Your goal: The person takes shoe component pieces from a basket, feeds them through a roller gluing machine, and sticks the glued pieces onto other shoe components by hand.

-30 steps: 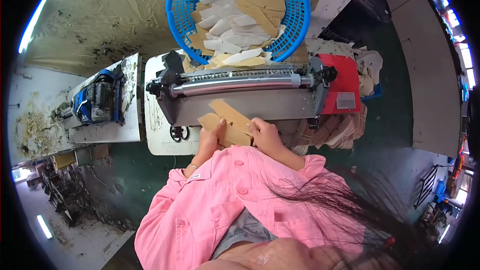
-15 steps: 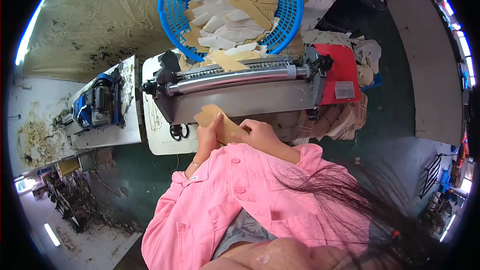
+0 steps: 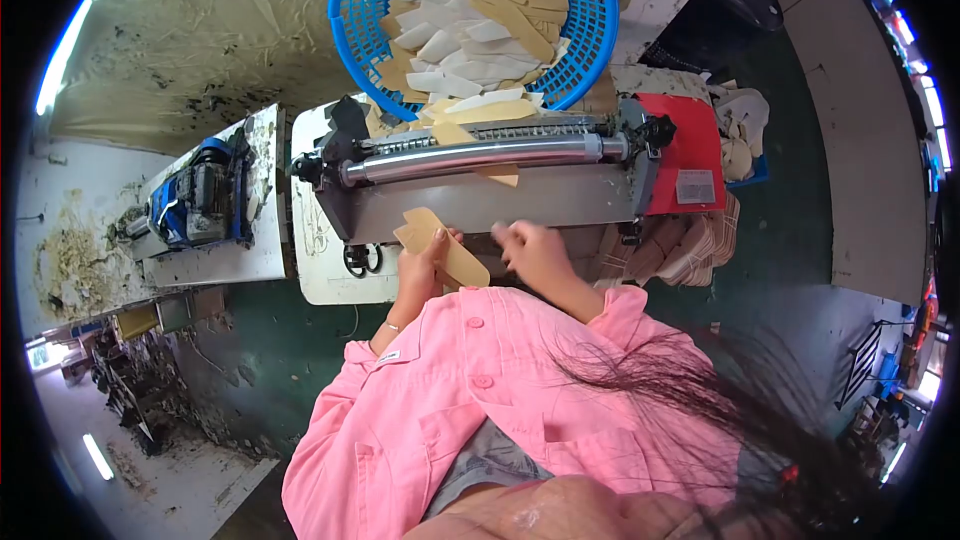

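Observation:
My left hand (image 3: 422, 265) is closed around a small stack of flat tan pieces (image 3: 462, 262), with its thumb on top. My right hand (image 3: 538, 254) is just right of the stack, apart from it, its fingers half bent, slightly blurred, with no piece visible in them. In front of both hands is a bench machine with a shiny metal roller (image 3: 470, 161) above a grey plate (image 3: 480, 205). One tan piece (image 3: 500, 175) pokes out below the roller on the near side. Another tan strip (image 3: 453, 133) lies across the machine's far side.
Behind the machine, a blue plastic basket (image 3: 337, 35) holds many tan and white pieces (image 3: 470, 30). A red panel (image 3: 685, 155) covers the machine's right end. At left is a blue and black motor-like unit (image 3: 200, 198). Striped bundles (image 3: 690, 245) sit at lower right.
My right hand has moved off the stack, a little up and to the right. A tan piece now shows below the roller. The whole view has shifted slightly.

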`<state>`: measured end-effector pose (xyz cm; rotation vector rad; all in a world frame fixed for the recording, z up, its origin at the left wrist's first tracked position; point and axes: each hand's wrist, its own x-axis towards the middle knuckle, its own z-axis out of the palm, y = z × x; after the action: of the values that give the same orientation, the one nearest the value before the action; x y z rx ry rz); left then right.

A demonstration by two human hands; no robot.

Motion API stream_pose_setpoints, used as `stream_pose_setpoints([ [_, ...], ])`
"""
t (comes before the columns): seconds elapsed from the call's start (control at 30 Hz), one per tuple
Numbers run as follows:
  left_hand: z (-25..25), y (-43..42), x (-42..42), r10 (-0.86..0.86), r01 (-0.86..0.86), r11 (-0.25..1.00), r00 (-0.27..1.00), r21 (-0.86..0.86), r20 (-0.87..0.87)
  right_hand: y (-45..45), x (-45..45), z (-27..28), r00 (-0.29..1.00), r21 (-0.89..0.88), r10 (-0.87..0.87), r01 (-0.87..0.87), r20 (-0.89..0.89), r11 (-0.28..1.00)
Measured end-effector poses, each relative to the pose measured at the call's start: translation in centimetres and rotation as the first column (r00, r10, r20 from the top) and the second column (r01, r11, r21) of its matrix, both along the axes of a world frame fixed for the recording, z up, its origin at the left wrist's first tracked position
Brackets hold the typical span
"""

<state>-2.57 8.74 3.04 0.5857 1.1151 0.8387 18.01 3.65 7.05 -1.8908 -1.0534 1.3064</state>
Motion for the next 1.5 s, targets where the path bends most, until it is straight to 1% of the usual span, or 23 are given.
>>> stream_pose_setpoints([
  [0.07,0.9,0.3,1.1,0.016,-0.017,0.998,1.0,-0.054,-0.011,-1.2,-1.8,-1.1,0.98,0.283,0.156,-0.186,0.125,0.941],
  [0.17,1.8,0.1,1.9,0.02,-0.026,0.994,0.998,-0.104,-0.058,-0.8,-2.9,-2.2,0.951,0.327,0.201,-0.273,0.237,0.905],
  [0.3,1.4,0.0,2.5,0.08,-0.095,0.992,0.984,-0.086,-0.162,-1.0,-3.1,-1.9,0.966,0.192,0.192,-0.224,0.173,0.956],
  [0.4,-0.1,0.5,1.1,-0.061,0.049,0.998,0.949,-0.046,-0.31,-0.9,-2.7,-2.0,0.98,0.165,0.093,-0.122,0.175,0.979],
  [0.47,0.0,-0.4,0.5,-0.011,0.015,0.999,0.991,0.031,-0.132,-0.9,-2.3,-2.9,0.969,0.248,-0.046,-0.016,0.244,0.969],
  [0.57,0.7,-1.3,-0.2,0.055,-0.055,0.997,0.998,0.052,0.015,1.4,0.8,-4.8,0.894,0.14,0.229,-0.302,0.386,0.943],
  [0.6,1.0,-1.5,-0.4,0.079,-0.08,0.996,0.996,0.036,0.04,2.4,1.3,-4.3,0.957,0.125,0.15,-0.186,0.25,0.975],
  [0.67,1.9,-1.2,-0.5,-0.002,0.0,1.0,0.989,-0.016,-0.15,4.7,2.0,-2.1,0.999,0.055,-0.029,0.03,-0.021,0.998],
  [0.7,2.3,-1.1,-0.1,-0.031,0.025,0.999,0.963,-0.026,-0.268,5.1,1.8,-1.9,0.973,0.099,-0.23,0.23,-0.009,0.968],
  [0.73,2.6,-0.7,0.1,-0.059,0.051,0.998,0.923,-0.033,-0.381,4.7,1.7,-1.6,0.982,0.085,-0.157,0.149,0.101,0.985],
  [0.8,0.8,-0.2,0.1,-0.023,0.029,1.0,0.953,0.013,-0.301,2.1,0.8,-0.8,0.95,0.026,0.001,-0.009,0.313,1.0],
  [0.83,0.4,-0.2,0.2,-0.004,0.013,0.999,0.966,0.03,-0.26,0.9,0.4,-0.1,0.969,-0.002,0.146,-0.148,0.201,0.989],
  [0.87,0.1,-0.3,0.3,0.016,-0.016,1.0,0.969,0.001,-0.247,-0.3,-0.2,0.6,0.982,0.087,0.18,-0.184,0.052,0.979],
  [0.93,0.3,0.1,1.0,0.063,-0.076,0.996,0.972,-0.049,-0.224,-0.9,-1.3,-0.1,0.954,0.203,0.248,-0.28,0.169,0.938],
  [1.03,-0.6,0.6,0.8,0.036,-0.056,0.995,0.97,-0.08,-0.242,-0.3,-1.3,-0.9,0.978,0.069,0.206,-0.204,-0.029,0.977],
  [1.13,0.3,-0.2,0.5,0.069,-0.068,0.998,0.987,0.012,-0.144,0.8,-0.7,-2.2,0.997,0.105,0.03,-0.022,-0.074,0.994],
  [1.17,0.0,-0.4,0.0,0.057,-0.058,0.998,0.99,-0.006,-0.126,2.2,0.4,-1.9,0.998,-0.069,0.039,-0.042,-0.045,0.997],
  [1.2,-0.6,-0.7,-0.8,0.042,-0.046,0.999,0.993,-0.029,-0.11,3.5,1.3,-1.7,0.997,-0.148,0.011,-0.023,-0.082,0.989],
  [1.27,-0.8,-0.8,-1.0,0.037,-0.042,0.998,0.991,-0.039,-0.129,4.8,2.6,-2.9,0.971,-0.02,-0.164,0.163,-0.173,0.986],
  [1.37,0.1,-0.3,0.0,0.055,-0.058,0.998,0.973,-0.007,-0.223,2.4,1.4,-0.7,0.98,0.029,0.077,-0.084,0.182,0.996],
  [1.4,0.5,-0.2,0.4,0.055,-0.058,0.998,0.968,-0.006,-0.245,0.8,0.7,-0.6,0.97,0.171,0.159,-0.191,0.185,0.967],
  [1.47,1.1,-0.2,0.6,0.035,-0.043,0.999,0.968,-0.029,-0.248,-0.6,-0.3,-0.3,0.956,0.135,0.273,-0.286,0.108,0.949],
  [1.5,1.3,0.0,0.4,0.02,-0.032,0.998,0.974,-0.046,-0.228,-0.3,-0.1,-1.2,0.965,0.145,0.251,-0.261,0.083,0.955],
])
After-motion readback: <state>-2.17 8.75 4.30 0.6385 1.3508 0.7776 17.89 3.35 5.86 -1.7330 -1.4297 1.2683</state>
